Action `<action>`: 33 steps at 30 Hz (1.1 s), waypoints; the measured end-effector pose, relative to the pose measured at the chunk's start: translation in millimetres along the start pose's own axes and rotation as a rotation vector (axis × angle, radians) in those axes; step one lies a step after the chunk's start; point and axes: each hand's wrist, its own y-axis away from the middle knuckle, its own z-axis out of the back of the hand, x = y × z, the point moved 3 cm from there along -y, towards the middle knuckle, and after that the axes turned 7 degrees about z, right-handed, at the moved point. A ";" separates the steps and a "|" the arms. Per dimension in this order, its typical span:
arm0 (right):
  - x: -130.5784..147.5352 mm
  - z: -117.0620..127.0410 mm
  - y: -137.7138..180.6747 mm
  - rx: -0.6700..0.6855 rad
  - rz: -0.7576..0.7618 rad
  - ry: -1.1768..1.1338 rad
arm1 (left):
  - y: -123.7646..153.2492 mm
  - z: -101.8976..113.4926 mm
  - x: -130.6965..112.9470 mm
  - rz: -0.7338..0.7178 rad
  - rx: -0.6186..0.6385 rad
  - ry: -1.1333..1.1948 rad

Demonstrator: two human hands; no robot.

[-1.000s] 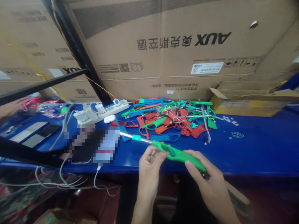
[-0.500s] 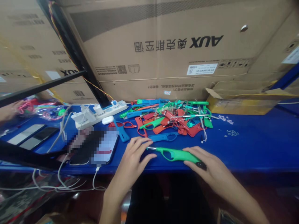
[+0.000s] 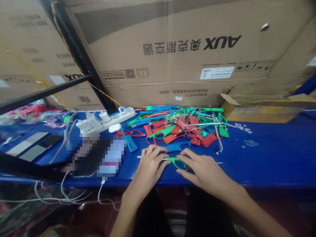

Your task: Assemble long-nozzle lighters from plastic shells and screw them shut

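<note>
A green plastic lighter shell (image 3: 175, 161) with a metal rod lies on the blue table (image 3: 259, 158) near its front edge. My left hand (image 3: 150, 164) rests over its rod end, fingers curled down on it. My right hand (image 3: 201, 169) covers the handle end, fingers pressing on it. Only the middle loop of the green shell shows between the hands. Just behind the hands lies a blue shell (image 3: 177, 145).
A heap of red, green and blue lighter shells (image 3: 187, 126) with wires lies behind. A power strip (image 3: 108, 118), white earbud case (image 3: 115, 127), phones (image 3: 98, 158) and cables sit left. Cardboard boxes (image 3: 172, 49) stand at the back; a black frame bar (image 3: 44, 89) crosses the left.
The green shell came down from mid-air onto the table. Both hands then slid inward over it, the right hand moving left along the handle.
</note>
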 end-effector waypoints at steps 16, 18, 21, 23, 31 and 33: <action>-2.5 -3.8 -5.9 -0.139 -0.074 -0.153 | 0.9 -0.1 3.8 0.058 0.021 0.063; -2.8 -2.6 -6.9 -0.101 -0.068 -0.152 | 0.4 -0.2 4.7 0.073 0.028 0.077; -3.5 -1.3 -8.6 -0.061 -0.051 -0.151 | 0.1 -0.2 6.0 0.087 0.028 0.102; -4.2 -0.7 -10.0 -0.057 -0.033 -0.152 | 0.1 0.0 6.3 0.084 0.022 0.112; -4.1 4.4 -13.3 0.004 -0.029 -0.140 | 0.3 0.6 5.5 0.080 0.018 0.112; -3.1 7.2 -13.9 0.016 -0.025 -0.159 | 1.0 0.6 5.5 0.073 0.014 0.109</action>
